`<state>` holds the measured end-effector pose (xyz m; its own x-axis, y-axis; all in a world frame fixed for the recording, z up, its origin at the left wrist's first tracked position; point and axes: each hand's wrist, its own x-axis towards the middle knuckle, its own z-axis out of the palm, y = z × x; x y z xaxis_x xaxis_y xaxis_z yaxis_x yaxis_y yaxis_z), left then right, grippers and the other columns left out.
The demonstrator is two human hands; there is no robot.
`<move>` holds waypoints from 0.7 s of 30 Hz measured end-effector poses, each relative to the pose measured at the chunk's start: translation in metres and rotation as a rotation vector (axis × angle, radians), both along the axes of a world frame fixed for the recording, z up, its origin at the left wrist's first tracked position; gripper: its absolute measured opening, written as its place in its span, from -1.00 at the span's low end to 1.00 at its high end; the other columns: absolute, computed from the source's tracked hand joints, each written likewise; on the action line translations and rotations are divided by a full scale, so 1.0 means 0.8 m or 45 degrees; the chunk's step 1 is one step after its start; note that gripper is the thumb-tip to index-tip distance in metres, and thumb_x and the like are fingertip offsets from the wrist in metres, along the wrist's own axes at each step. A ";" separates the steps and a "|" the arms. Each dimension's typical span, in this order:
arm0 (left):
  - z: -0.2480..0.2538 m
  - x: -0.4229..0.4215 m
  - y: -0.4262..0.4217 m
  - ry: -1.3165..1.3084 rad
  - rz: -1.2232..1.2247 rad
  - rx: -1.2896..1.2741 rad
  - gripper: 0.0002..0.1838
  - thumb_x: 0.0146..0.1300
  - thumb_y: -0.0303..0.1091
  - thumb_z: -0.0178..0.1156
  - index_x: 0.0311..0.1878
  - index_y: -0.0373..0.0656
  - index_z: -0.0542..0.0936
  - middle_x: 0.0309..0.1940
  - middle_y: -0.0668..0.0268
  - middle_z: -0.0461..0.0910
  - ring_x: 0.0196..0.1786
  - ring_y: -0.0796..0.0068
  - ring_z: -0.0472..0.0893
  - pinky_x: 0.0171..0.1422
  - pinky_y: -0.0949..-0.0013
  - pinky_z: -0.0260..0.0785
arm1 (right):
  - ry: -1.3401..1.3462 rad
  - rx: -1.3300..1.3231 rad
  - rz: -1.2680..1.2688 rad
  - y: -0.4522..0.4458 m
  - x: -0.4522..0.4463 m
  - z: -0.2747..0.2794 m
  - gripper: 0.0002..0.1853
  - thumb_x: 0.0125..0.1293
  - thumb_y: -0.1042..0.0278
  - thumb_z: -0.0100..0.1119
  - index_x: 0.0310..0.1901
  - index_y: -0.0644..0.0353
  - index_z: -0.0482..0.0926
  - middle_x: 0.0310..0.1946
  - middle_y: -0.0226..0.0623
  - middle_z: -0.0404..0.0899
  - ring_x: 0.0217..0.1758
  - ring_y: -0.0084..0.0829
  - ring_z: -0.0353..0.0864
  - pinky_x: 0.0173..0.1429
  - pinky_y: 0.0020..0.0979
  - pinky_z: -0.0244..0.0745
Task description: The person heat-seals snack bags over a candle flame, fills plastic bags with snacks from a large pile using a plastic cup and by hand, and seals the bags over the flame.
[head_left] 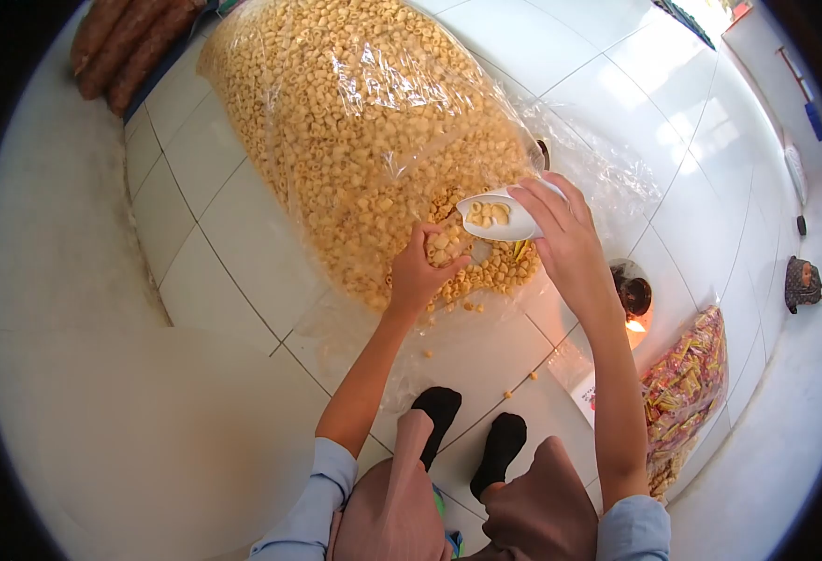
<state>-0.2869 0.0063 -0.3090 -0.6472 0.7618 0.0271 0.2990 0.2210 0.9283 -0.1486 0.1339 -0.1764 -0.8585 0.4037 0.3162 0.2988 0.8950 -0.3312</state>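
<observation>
The snack pieces point(336, 140) are lying heaped in a large clear bag point(294, 201), which is resting on the tiled floor point(233, 252) at the far side of the scene, with its opening facing near. The left hand point(418, 273) is gripping a small clear bag point(445, 247) with snack pieces inside, its thumb and forefinger parting around it; how the other fingers are bending, one cannot tell. The right hand point(561, 229) is holding a white scoop point(516, 221) from the right, its fingers lying close together over the scoop's back end; the thumb's grip is not clear. The scoop is pointing left, carrying a few pieces and hovering just beside the small bag. Loose pieces are scattering over the floor toward the near side. To the right, a small flame point(635, 326) is burning beside a dark round object point(634, 294), and a clear bag of wrapped sweets point(687, 379) is standing nearer. Brown rolls point(135, 51) are lying at far left.
</observation>
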 end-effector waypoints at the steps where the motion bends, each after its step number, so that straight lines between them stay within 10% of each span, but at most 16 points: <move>1: 0.001 0.000 0.000 0.018 0.006 0.000 -0.46 -0.16 -0.20 0.44 -0.18 -0.11 0.32 -0.42 0.34 0.52 -0.36 0.54 0.53 -0.28 0.44 0.38 | 0.001 -0.001 0.001 -0.002 -0.001 0.003 -0.43 -0.12 0.73 0.00 0.04 0.15 0.38 0.05 -0.31 0.34 0.21 -0.19 0.21 0.23 -0.24 0.22; 21: -0.001 -0.007 -0.007 -0.172 -0.257 0.030 -0.52 0.12 -0.26 0.22 0.07 -0.18 0.29 -0.19 0.27 0.41 -0.12 0.58 0.42 -0.04 0.52 0.28 | 0.019 -0.391 -0.347 -0.012 0.017 -0.198 -0.32 -0.13 0.55 0.28 0.12 0.14 0.28 0.08 -0.17 0.29 0.20 -0.09 0.17 0.28 -0.23 0.11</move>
